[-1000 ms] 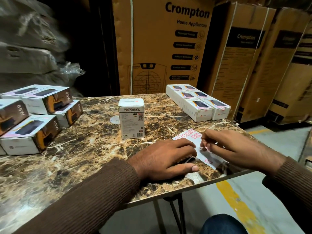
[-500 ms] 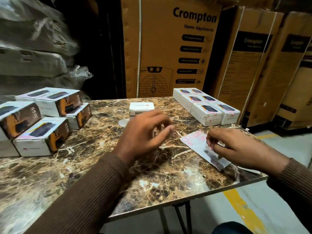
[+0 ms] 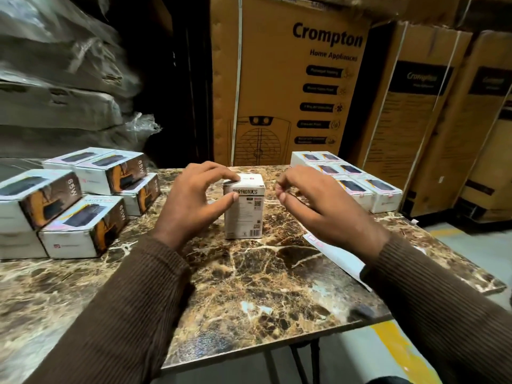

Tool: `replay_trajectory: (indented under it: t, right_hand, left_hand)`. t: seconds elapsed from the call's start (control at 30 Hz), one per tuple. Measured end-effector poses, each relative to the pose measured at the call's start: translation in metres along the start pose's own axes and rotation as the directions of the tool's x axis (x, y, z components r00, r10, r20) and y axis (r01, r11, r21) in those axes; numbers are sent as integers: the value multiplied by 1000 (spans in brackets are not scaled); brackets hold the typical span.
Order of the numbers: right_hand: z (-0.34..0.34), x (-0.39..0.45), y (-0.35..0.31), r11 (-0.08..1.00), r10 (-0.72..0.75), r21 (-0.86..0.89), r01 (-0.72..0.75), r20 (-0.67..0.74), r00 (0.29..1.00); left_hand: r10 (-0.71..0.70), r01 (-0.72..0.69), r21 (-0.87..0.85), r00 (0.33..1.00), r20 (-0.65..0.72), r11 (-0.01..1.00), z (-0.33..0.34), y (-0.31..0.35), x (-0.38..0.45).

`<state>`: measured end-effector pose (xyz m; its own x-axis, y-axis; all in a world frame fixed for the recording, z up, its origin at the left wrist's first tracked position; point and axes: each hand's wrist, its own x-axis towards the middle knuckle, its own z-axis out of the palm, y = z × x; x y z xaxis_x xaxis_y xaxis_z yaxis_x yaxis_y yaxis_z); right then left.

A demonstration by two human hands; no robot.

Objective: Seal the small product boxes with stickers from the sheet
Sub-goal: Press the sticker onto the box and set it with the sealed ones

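Observation:
A small white product box point(image 3: 245, 214) stands upright in the middle of the marble table point(image 3: 249, 286). My left hand point(image 3: 194, 200) grips its top left corner, fingertips on the lid and thumb on the front face. My right hand point(image 3: 318, 206) hovers just right of the box, apart from it. Its thumb and fingertips pinch together on a tiny sticker that barely shows. The sticker sheet point(image 3: 338, 256) lies flat on the table under my right wrist, partly hidden by the sleeve.
Stacked 65W boxes point(image 3: 83, 225) fill the table's left side. A row of flat white boxes point(image 3: 360, 187) sits at the back right. Tall Crompton cartons point(image 3: 291, 87) stand behind, and wrapped bundles point(image 3: 55, 79) at the left. The table's edge runs close on the right.
My left hand reached forward from the sheet and took hold of the upright box. My right hand lifted off the sheet and moved up toward the box.

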<state>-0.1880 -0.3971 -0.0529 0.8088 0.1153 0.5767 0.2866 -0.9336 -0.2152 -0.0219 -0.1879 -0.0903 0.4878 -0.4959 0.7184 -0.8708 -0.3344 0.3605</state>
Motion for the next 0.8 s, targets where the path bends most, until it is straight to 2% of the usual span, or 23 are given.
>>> replay_trajectory:
  t: [0.23,0.6,0.8]
  right_hand:
    - [32,45,-8,989,34,-139,-43,-61,998]
    - [47,50,-8,939,29,-338,-70,-125,992]
    - [54,49,-8,937,50,-332,-103,-166,985]
  left_hand:
    - [-78,73,-124,996,-34,990,7,0,0]
    - [-51,46,-88,997,-58,995,9,2,1]
    - [-56,51,-82,997,-62,995,11,2,1]
